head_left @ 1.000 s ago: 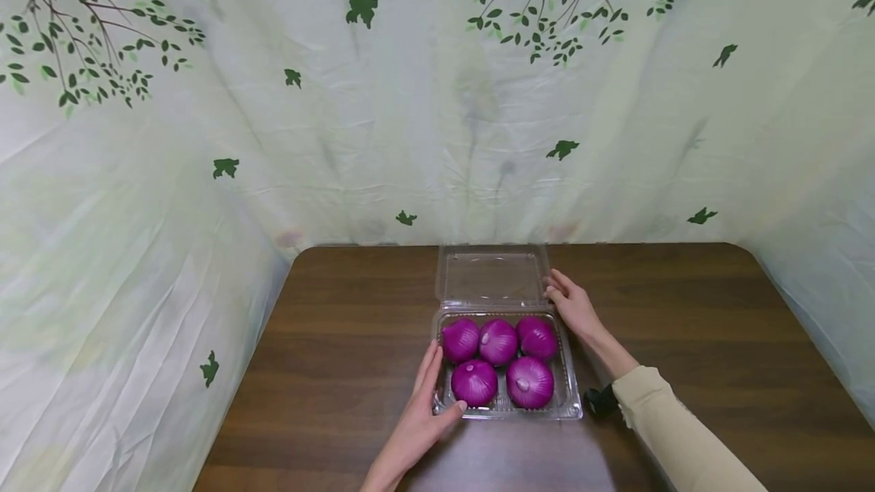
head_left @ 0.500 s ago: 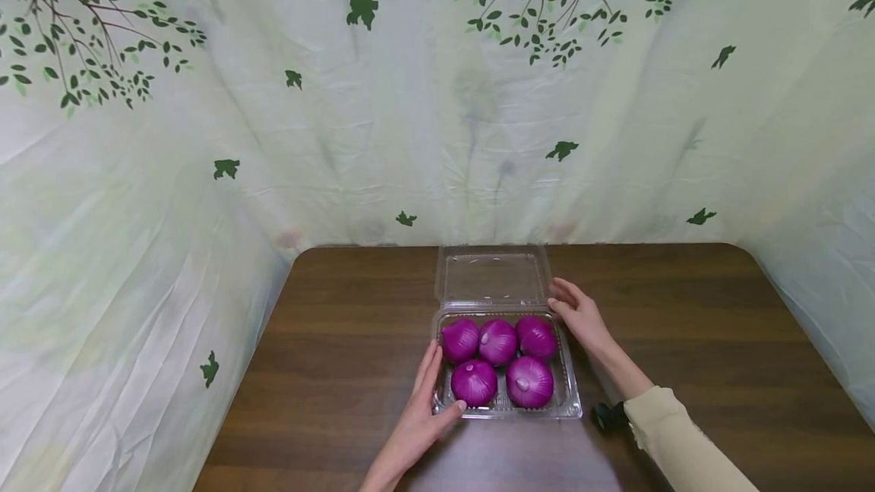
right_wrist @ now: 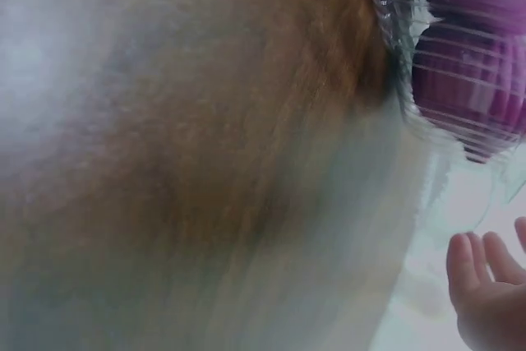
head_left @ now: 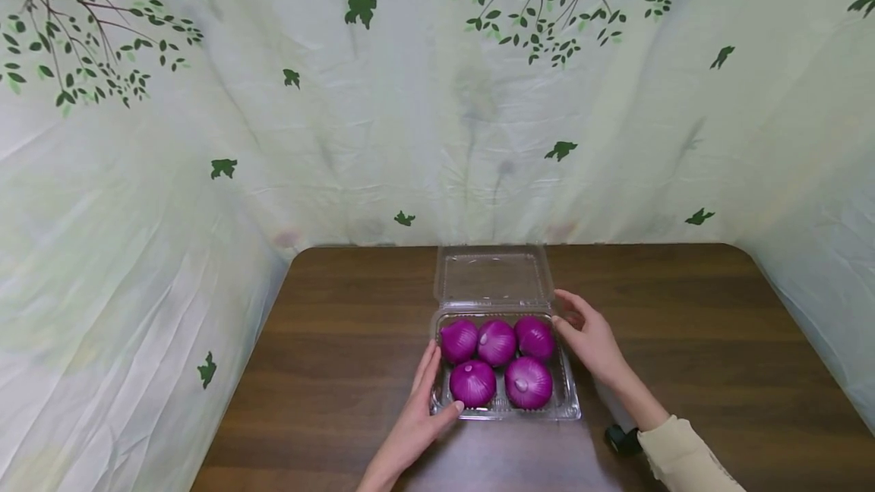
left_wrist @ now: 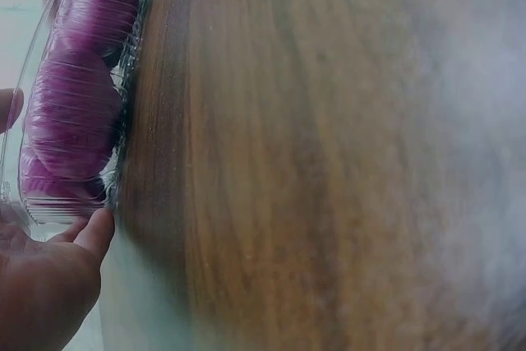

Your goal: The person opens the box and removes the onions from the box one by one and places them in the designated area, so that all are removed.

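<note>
In the head view a clear plastic clamshell container [head_left: 506, 410], its lid [head_left: 494, 278] folded back flat, lies on the table. Several peeled purple onions [head_left: 529, 383] sit in its base in two rows. My left hand [head_left: 418, 416] rests against the near left corner, fingers along the left side and thumb at the front rim. The left wrist view shows that hand [left_wrist: 49, 281] touching the container wall, with onions [left_wrist: 74, 113] behind the plastic. My right hand [head_left: 591, 336] is at the far right corner near the hinge, fingers extended, holding nothing visible.
The brown wooden table [head_left: 362, 310] reaches back to a pale hanging cloth [head_left: 437, 97] printed with leaves and branches. A black wrist device [head_left: 622, 440] shows by the right sleeve [head_left: 687, 454].
My right hand has moved from beside the lid nearer to me, down to the container's far right corner. The left hand, container and onions have stayed in place.
</note>
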The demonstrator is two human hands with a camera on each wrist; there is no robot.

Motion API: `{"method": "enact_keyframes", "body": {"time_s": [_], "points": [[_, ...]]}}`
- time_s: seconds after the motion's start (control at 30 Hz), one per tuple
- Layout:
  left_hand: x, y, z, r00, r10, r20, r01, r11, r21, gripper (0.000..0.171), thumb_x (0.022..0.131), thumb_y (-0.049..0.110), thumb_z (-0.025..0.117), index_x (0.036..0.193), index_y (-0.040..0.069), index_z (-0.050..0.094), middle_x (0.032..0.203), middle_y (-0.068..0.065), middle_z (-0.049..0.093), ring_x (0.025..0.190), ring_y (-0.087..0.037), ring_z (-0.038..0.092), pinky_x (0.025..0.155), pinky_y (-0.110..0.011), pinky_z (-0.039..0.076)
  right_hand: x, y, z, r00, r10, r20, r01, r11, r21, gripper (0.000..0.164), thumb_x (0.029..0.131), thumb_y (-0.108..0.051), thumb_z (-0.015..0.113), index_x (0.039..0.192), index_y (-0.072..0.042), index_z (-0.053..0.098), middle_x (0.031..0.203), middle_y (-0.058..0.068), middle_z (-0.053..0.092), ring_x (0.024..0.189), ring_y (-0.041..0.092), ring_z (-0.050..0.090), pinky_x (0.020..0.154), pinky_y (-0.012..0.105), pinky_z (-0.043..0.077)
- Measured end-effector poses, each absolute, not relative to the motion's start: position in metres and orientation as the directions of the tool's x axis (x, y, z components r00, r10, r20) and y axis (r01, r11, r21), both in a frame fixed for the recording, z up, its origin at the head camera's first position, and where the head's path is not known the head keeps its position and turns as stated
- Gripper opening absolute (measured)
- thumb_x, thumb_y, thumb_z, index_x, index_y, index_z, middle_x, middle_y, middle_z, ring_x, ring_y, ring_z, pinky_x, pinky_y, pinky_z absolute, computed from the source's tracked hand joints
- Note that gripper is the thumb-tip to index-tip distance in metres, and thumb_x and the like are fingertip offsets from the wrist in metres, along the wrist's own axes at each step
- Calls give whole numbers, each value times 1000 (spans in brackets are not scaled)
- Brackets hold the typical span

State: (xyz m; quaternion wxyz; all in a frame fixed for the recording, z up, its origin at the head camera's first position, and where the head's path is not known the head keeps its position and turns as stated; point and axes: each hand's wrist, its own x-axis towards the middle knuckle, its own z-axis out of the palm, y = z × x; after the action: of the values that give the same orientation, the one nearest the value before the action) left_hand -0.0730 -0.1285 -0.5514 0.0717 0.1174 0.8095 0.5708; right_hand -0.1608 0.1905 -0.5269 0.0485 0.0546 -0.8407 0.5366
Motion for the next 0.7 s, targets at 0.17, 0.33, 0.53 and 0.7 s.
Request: {"method": "enact_keyframes", "body": {"time_s": [0.17,0.33,0.53,0.7], "points": [[-73,-129,-552,-961,276,21,112,321,940,93,87,27,74,159,20,15,164,9,1,148,-27,5,113,-62,10,-150,188,-522,-948,-119,294,-312,508,-803,48,90,-4,68,136,-6,56,141,14,53,125,37,51,101,53,43],[-73,-128,-551,-961,275,28,122,332,935,93,87,27,74,159,20,16,164,8,2,148,-27,5,112,-62,11,-144,186,-520,-906,-222,360,-422,521,-742,51,88,-3,71,136,-9,58,143,5,52,132,28,46,108,25,34],[-73,-128,-549,-960,276,49,139,316,938,93,87,24,74,159,21,16,164,7,3,148,-25,6,113,-60,10,-140,186,-524,-878,-339,337,-473,518,-712,56,88,-2,71,140,-14,54,145,4,50,132,27,45,106,41,41],[-72,-129,-548,-959,280,44,133,309,942,93,86,24,74,159,21,16,164,7,3,148,-25,6,113,-59,10,-140,186,-525,-831,-441,339,-542,509,-669,57,85,0,71,139,-11,55,145,8,50,128,30,47,101,56,41]]}}
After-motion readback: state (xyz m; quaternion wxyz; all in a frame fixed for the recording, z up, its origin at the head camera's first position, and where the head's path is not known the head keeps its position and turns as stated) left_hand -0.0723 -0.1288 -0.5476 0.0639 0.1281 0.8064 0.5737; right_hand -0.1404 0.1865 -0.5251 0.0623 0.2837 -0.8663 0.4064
